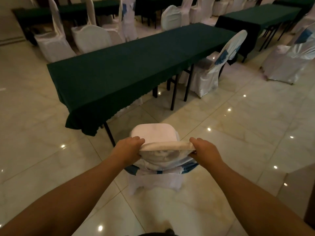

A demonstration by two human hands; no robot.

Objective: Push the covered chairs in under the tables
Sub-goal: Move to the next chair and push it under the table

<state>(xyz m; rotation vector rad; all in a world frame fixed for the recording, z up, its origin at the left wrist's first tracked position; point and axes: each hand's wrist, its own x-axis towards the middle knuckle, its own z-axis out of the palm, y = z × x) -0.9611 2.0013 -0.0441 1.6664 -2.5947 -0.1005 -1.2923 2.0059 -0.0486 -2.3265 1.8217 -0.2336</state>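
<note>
A chair in a white cover (156, 133) with a blue sash stands on the floor right in front of me, its seat facing a long table under a dark green cloth (122, 68). My left hand (127, 149) grips the left end of the chair's back top. My right hand (204, 149) grips the right end. The chair stands apart from the table, near its front left corner. Another covered chair with a blue bow (213, 68) sits at the table's right end, partly under it.
Several more white covered chairs (92, 38) stand behind the table and at the right (289, 62). Other green-clothed tables (255, 17) fill the back. Black table legs (173, 94) show under the cloth. Glossy tiled floor (238, 133) spreads to the right and left.
</note>
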